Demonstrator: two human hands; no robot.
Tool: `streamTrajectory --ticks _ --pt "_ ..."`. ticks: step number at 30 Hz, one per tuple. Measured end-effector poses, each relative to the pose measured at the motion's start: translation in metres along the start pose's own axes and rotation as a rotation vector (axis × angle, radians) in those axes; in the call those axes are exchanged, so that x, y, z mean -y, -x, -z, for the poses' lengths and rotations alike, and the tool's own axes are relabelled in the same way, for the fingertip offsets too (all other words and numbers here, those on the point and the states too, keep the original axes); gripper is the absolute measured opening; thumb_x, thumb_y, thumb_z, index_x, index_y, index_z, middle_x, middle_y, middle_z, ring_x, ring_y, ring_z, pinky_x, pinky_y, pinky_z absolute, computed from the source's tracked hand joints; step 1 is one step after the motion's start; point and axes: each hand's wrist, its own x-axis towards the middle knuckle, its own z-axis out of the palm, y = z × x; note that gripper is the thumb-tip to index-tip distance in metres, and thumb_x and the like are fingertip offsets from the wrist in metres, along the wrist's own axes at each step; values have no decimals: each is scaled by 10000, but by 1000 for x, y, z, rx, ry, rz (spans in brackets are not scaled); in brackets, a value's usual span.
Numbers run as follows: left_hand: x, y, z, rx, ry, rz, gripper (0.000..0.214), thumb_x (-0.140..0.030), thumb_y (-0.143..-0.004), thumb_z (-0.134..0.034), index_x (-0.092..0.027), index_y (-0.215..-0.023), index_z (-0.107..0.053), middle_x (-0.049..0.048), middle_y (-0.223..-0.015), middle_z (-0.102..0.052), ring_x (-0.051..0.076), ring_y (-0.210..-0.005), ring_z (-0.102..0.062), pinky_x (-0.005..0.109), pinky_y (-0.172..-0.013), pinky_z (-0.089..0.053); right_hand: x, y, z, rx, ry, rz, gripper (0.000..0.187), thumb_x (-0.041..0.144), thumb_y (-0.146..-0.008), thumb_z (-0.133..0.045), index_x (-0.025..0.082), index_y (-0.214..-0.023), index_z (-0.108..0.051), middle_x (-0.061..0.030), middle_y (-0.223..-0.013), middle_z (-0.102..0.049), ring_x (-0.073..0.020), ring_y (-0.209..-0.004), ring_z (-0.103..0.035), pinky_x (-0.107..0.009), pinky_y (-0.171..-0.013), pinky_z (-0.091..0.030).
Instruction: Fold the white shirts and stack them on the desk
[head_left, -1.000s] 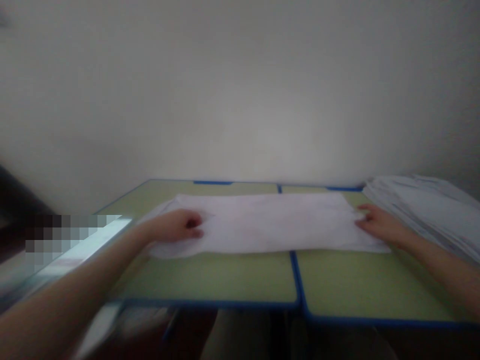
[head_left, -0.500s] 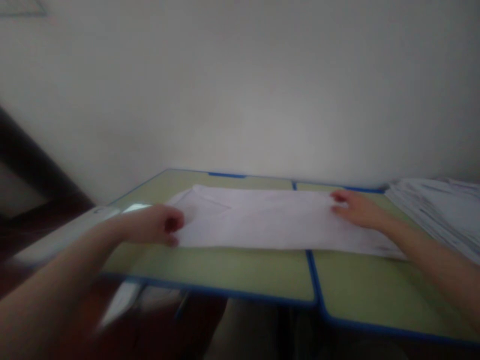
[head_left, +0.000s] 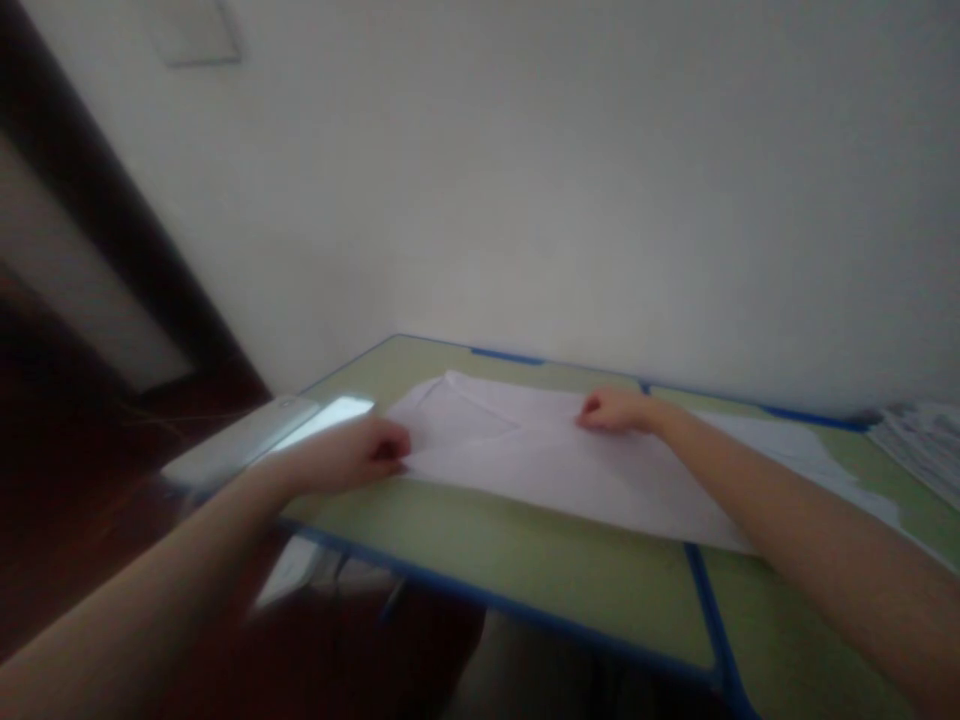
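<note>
A white cloth garment [head_left: 517,465], seemingly a shirt, lies folded into a long strip across the tabletop, with a slanting fold line near its left end. My left hand [head_left: 375,450] is closed in a pinch at the garment's left end. Farther along, near the far edge of the strip, my right hand [head_left: 611,411] has its fingertips pinched together on the fabric. My right forearm covers part of the garment's right portion. The picture is blurred, so fine detail of the cloth is lost.
Two greenish tables [head_left: 465,525] with blue edging stand side by side against a pale wall [head_left: 525,200]. A stack of papers [head_left: 922,440] is at the far right. On the left, a white shiny object [head_left: 240,440] lies beside the table edge.
My right hand has moved left along the garment, from near its right end to around its middle. My left hand stays at the left end. The view has turned toward the left.
</note>
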Motion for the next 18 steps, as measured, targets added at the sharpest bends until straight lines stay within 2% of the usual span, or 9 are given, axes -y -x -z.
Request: streamTrajectory --ticks 3,7,11,15,18 --pt "0 2 -1 -33 1 -5 164 -325 -760 -503 -206 -741 -615 -9 -656 -588 130 -587 -499 243 -546 -308 -3 -6 -2 5 -28 -4 350 465 -703 -626 188 -909 -686 -69 -911 -684 -192 -764 -620 -262 -582 -441" --pt "2 2 -4 -77 4 21 144 -322 -754 -519 -212 -748 -612 -16 -658 -595 126 -585 -502 238 -548 -314 -8 -13 -1 12 -46 89 310 306 -676 -655 199 -967 -680 -57 -954 -675 -179 -804 -613 -263 -679 -456" --pt "8 0 -9 -106 -9 66 135 -332 -732 -547 -215 -756 -609 -19 -654 -594 124 -574 -500 236 -532 -310 -16 -19 0 -122 -65 159 321 286 -724 -615 184 -1026 -650 -53 -915 -663 -157 -788 -593 -263 -715 -444" --pt "13 -1 -10 -86 -58 85 133 -314 -729 -538 -214 -754 -622 -9 -671 -602 131 -596 -520 242 -553 -340 -18 -17 -11 -246 35 177 334 272 -751 -595 167 -1067 -617 -49 -839 -647 -152 -731 -569 -268 -689 -433" --pt "5 4 -8 -90 -94 66 167 -260 -746 -497 -209 -809 -643 19 -774 -637 159 -698 -568 267 -645 -408 -18 -3 -24 -380 136 243 387 315 -779 -581 153 -1131 -586 -93 -984 -636 -190 -876 -572 -317 -819 -432"
